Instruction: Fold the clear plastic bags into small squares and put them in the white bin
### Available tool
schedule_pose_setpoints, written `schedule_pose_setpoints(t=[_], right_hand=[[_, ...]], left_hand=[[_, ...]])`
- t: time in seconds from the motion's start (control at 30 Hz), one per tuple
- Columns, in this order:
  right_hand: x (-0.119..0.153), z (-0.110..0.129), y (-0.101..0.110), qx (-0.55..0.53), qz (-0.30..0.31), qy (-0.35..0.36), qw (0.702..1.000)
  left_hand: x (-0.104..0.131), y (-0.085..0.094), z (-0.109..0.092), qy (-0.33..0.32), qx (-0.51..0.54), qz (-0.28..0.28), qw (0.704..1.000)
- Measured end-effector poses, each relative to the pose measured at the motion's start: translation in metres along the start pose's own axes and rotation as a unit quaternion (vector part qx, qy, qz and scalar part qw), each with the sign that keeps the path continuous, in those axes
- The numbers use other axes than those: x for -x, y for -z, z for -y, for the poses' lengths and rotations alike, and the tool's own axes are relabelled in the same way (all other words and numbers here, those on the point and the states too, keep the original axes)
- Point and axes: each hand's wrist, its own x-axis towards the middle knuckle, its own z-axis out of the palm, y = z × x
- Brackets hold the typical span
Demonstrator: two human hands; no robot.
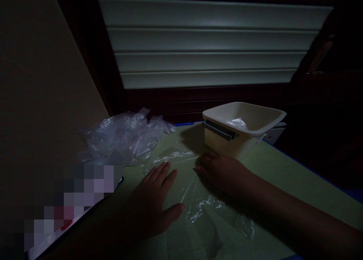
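A clear plastic bag (202, 210) lies spread on the green tabletop, its creases catching the light. My left hand (159, 199) rests on its left side, fingers stretched out and thumb apart. At the bag's far right part, my right hand (217, 171) has its fingers curled together on the thin film; the fingertips are partly hidden in shadow. Just beyond that hand stands a cream plastic bin (224, 142) with grey handles. Inside the bin is a piece of crumpled clear plastic (238, 123).
A heap of crumpled clear plastic bags (124, 139) sits at the back left. A blurred-out flat object (85, 203) lies along the left edge. Behind the green table (272, 176) is a dark-framed panel with pale slats (210, 44). The light is dim.
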Motion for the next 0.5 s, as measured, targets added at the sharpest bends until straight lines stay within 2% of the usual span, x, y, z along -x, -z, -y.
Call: schedule_pose_setpoints(t=[0.07, 0.13, 0.23, 0.3, 0.37, 0.43, 0.5], right_hand=[[0.001, 0.000, 0.006, 0.008, -0.002, -0.029, 1.000], [0.002, 0.000, 0.012, 0.009, -0.012, -0.050, 0.999], [0.001, 0.001, 0.017, -0.006, -0.035, -0.049, 0.998], [0.000, 0.004, 0.017, -0.040, -0.049, -0.003, 0.998], [0.000, 0.008, 0.012, -0.091, -0.061, 0.072, 0.991], [0.000, 0.012, 0.002, -0.138, -0.066, 0.143, 0.978], [-0.002, 0.014, -0.009, -0.157, -0.059, 0.181, 0.969]], left_hand=[[0.001, 0.002, 0.001, -0.008, 0.011, 0.001, 1.000], [0.001, 0.006, 0.001, -0.023, 0.028, 0.025, 0.999], [0.002, 0.016, 0.000, -0.064, 0.063, 0.055, 0.994], [0.003, 0.020, 0.000, -0.084, 0.083, 0.046, 0.992], [0.002, 0.020, 0.001, -0.094, 0.098, 0.041, 0.990], [0.001, 0.017, 0.002, -0.094, 0.103, 0.038, 0.989], [0.000, 0.010, 0.003, -0.078, 0.097, 0.030, 0.992]])
